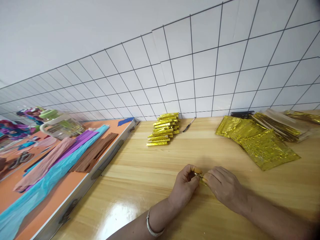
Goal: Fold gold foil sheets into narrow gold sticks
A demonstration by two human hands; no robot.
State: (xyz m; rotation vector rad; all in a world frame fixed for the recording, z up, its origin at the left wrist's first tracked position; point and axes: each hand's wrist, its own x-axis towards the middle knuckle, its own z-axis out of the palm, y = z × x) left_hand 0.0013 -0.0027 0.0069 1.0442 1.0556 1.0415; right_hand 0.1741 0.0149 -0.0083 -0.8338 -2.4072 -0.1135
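Observation:
My left hand and my right hand meet low on the wooden table, fingers pinched together on a small folded piece of gold foil, mostly hidden between them. A silver bangle circles my left wrist. Beyond the hands, near the wall, stands a stack of folded gold foil strips. At the right lies a spread of flat gold foil sheets.
A black pen lies by the tiled wall. At the left an orange surface carries crepe paper strips in teal, purple, pink and brown, plus a clear plastic container. More foil and paper sheets pile up at the far right.

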